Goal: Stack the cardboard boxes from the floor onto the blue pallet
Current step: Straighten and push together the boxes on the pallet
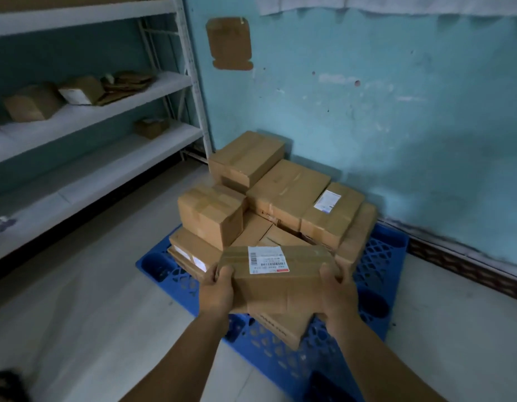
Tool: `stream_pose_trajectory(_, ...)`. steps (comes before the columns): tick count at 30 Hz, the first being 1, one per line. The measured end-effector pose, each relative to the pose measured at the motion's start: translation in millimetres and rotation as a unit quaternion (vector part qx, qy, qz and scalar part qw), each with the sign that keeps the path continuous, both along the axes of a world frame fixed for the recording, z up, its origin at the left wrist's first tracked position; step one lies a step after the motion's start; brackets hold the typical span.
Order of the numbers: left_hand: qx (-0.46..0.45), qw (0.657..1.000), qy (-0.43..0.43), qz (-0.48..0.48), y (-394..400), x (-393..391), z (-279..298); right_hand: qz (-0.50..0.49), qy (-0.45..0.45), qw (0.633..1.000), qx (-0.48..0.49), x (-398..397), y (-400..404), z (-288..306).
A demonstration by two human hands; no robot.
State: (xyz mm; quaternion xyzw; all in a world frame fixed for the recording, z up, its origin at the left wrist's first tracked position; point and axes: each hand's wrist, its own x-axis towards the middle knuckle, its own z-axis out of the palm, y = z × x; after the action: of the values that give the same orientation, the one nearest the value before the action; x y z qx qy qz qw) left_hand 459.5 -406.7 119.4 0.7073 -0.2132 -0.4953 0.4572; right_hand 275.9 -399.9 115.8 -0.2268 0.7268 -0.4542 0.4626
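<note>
Pale floor tiles point(77, 329) underlie a blue pallet point(280, 361). Above it, left hand point(216, 294) and right hand point(339, 294) grip the ends of a labelled cardboard box point(280, 281). Beyond their hold, stacked boxes point(280, 192) meet a turquoise wall point(396, 111).

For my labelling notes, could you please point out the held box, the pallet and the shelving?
held box point(276, 282): head view, front face
pallet point(379, 253): head view, right grid
shelving point(193, 76): head view, upright post

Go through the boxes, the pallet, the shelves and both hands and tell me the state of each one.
Labelled box: held over the pallet.
Left hand: grips its left end.
Right hand: grips its right end.
Box stack: taped shut, uneven.
Blue pallet: partly loaded.
Shelves: hold small boxes.
</note>
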Motion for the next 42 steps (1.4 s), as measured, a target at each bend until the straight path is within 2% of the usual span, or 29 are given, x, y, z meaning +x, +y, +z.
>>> stream_pose_trajectory(7,-0.02,0.994,-0.043,-0.097,-92,10,-26,-0.071,-0.001,0.997,0.026,9,-57,-35)
stream_pose_trajectory(14,0.015,0.972,-0.099,-0.213,-183,-4,-65,-0.084,0.04,0.993,0.075,-10,-129,-127)
stream_pose_trajectory(18,0.035,0.963,-0.123,-0.238,-239,-18,-100,-0.077,0.018,0.994,0.079,-15,-171,-147)
stream_pose_trajectory(23,0.06,0.946,-0.151,-0.28,-299,-33,-162,-0.083,0.037,0.991,0.097,-30,-217,-179)
stream_pose_trajectory(27,0.087,0.912,-0.229,-0.328,-329,-44,-211,-0.067,0.074,0.985,0.143,-42,-241,-222)
stream_pose_trajectory(34,0.126,0.906,-0.221,-0.339,-365,-68,-268,-0.089,0.066,0.98,0.167,-55,-275,-281)
stream_pose_trajectory(38,0.116,0.901,-0.218,-0.356,-383,-77,-287,-0.09,0.099,0.976,0.172,-62,-285,-295)
stream_pose_trajectory(42,0.109,0.901,-0.213,-0.362,-387,-80,-295,-0.07,0.094,0.975,0.191,-64,-287,-302)
